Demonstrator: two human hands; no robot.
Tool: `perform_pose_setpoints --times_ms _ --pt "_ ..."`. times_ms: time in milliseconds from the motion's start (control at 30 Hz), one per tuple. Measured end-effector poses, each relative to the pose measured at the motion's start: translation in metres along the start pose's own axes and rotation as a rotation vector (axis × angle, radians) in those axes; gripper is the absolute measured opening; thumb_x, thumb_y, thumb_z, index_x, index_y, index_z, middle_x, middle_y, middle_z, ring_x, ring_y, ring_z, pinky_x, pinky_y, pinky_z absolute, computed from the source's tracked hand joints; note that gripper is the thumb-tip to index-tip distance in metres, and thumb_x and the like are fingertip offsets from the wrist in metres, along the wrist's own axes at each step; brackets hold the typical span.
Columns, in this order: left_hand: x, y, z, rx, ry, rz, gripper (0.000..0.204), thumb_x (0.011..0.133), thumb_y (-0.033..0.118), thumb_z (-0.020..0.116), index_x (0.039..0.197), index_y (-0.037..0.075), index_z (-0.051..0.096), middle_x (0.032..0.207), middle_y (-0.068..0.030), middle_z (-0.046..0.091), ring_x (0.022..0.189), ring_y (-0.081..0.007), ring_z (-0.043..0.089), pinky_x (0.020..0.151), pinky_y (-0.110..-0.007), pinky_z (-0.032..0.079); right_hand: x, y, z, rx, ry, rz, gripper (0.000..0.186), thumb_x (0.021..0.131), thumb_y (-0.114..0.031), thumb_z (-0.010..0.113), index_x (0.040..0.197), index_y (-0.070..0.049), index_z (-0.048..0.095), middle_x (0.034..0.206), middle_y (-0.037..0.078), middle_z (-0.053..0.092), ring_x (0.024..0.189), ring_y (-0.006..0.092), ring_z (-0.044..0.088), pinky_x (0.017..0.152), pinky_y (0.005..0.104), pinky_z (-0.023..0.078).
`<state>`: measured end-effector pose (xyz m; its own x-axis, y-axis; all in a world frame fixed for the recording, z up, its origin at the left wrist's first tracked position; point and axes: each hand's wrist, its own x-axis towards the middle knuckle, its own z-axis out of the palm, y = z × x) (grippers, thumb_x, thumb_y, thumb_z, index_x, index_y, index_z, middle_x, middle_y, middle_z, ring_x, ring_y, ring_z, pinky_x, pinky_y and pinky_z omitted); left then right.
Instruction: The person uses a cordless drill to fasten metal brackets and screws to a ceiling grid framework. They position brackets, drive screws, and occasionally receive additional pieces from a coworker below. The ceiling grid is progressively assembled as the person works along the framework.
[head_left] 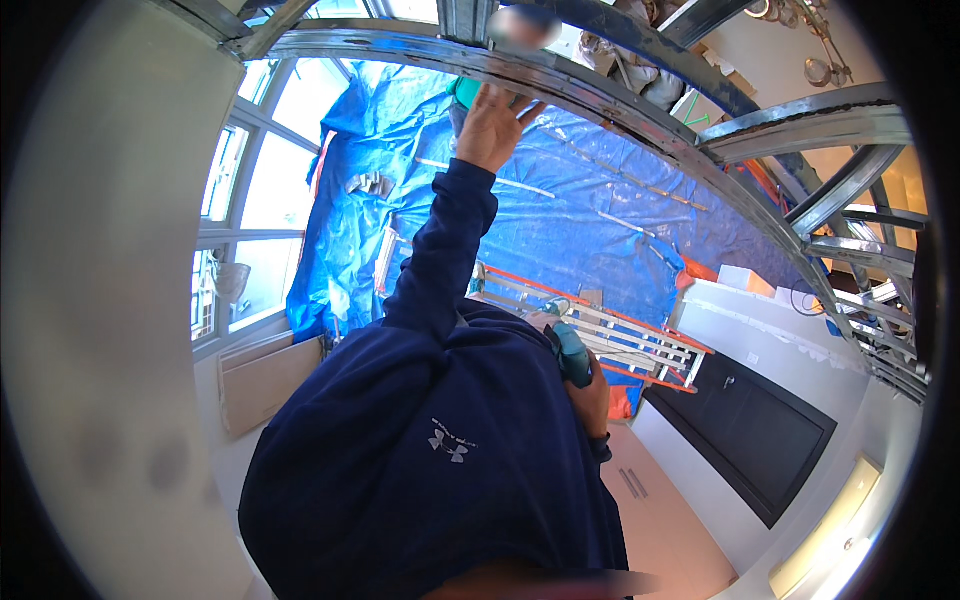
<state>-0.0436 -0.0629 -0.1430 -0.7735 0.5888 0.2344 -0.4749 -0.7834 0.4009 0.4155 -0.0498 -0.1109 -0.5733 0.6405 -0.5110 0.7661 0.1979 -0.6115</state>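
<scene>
My left hand (pixel 485 130), on a raised navy-sleeved arm, reaches up to the underside of a steel channel beam (pixel 400 45), fingers apart at its edge. A green object (pixel 462 92) shows just behind that hand, too hidden to make out. My right hand (pixel 590 395) is closed round a teal power tool (pixel 570 350), held low beside my navy top, its grip partly hidden by fingers and body.
Steel framework (pixel 800 135) spans the top and right. Below lie blue tarpaulins (pixel 590 200) and a white, red-railed platform or ladder (pixel 640 345). Windows (pixel 275 160) and a pale wall (pixel 110 300) are left; a dark door (pixel 740 430) is at lower right.
</scene>
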Motion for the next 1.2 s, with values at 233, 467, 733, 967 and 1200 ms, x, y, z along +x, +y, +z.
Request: perform_pose_setpoints --times_ms 233,467,733,967,1200 --pt "-0.011 0.050 0.011 0.477 0.991 0.480 0.037 0.101 0.027 0.067 0.125 0.006 0.050 0.127 -0.0157 0.057 0.112 -0.0211 0.058 0.094 -0.036 0.050 -0.002 -0.008 -0.001 0.078 -0.029 0.021 0.067 0.080 -0.017 0.073 0.143 -0.005 0.053 0.129 0.023 0.067 0.120 0.0375 0.065 0.098 0.0426 0.051" --pt "-0.008 0.107 0.024 1.301 0.843 0.978 0.059 0.097 0.019 0.069 0.145 0.005 0.040 0.146 -0.0157 0.044 0.132 -0.0293 0.047 0.104 -0.044 0.044 -0.004 -0.031 -0.002 0.030 -0.083 0.016 0.078 0.075 -0.021 0.076 0.146 -0.001 0.051 0.128 0.027 0.067 0.118 0.0378 0.067 0.099 0.0423 0.051" --pt "0.002 0.116 0.030 1.564 0.634 1.000 0.055 0.089 0.007 0.072 0.140 0.007 0.051 0.141 -0.0139 0.050 0.127 -0.0287 0.054 0.100 -0.042 0.046 -0.010 -0.021 -0.016 0.012 -0.055 0.062 0.074 0.077 -0.020 0.074 0.145 -0.003 0.053 0.127 0.026 0.068 0.117 0.0389 0.068 0.097 0.0421 0.052" --pt "0.010 0.123 0.027 1.359 0.522 0.786 0.064 0.086 0.006 0.076 0.143 0.006 0.048 0.138 -0.0123 0.052 0.129 -0.0302 0.054 0.102 -0.047 0.049 0.007 -0.002 -0.039 0.019 -0.038 -0.029 0.068 0.082 -0.017 0.075 0.145 -0.004 0.054 0.128 0.026 0.067 0.119 0.0391 0.067 0.098 0.0419 0.052" --pt "0.009 0.147 0.037 1.810 0.456 0.810 0.037 0.087 0.011 0.075 0.122 0.003 0.064 0.123 -0.0197 0.062 0.118 -0.0378 0.058 0.105 -0.043 0.046 0.022 0.012 -0.068 0.004 -0.072 -0.198 0.066 0.081 -0.003 0.070 0.146 0.000 0.054 0.128 0.027 0.068 0.119 0.0341 0.068 0.101 0.0401 0.050"
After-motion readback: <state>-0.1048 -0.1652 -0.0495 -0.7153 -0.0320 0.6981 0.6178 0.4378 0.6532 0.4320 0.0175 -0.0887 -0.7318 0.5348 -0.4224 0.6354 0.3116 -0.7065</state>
